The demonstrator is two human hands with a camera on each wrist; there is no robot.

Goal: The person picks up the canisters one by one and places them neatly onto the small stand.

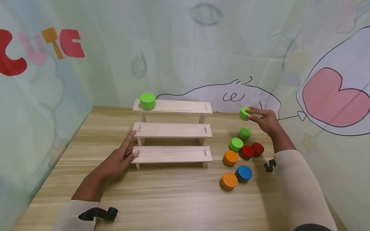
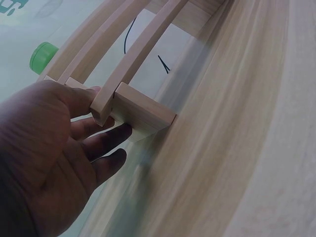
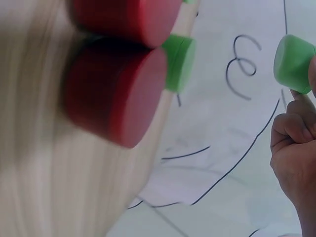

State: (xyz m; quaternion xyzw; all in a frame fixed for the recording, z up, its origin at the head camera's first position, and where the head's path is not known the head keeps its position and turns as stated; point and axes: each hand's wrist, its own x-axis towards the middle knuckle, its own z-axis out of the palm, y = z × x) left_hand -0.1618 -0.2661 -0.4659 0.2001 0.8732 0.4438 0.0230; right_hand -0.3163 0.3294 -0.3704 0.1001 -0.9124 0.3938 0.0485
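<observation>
A three-step wooden rack [image 1: 173,130] stands on the table, with a green round block [image 1: 147,101] at the left end of its top step. My left hand [image 1: 119,158] rests against the rack's left side, thumb at the lowest step and another fingertip at the middle one. In the left wrist view, its loosely spread fingers [image 2: 106,143] reach the side support [image 2: 143,108]. To the right of the rack, my right hand [image 1: 264,120] pinches another green round block [image 1: 244,113] between thumb and fingers, raised above the table.
Right of the rack lie two green blocks [image 1: 236,144], two red blocks [image 1: 247,152], two orange blocks [image 1: 230,158] and a blue block [image 1: 244,173]. A printed cloth [image 1: 179,48] hangs behind the wooden table [image 1: 162,195] and along both sides.
</observation>
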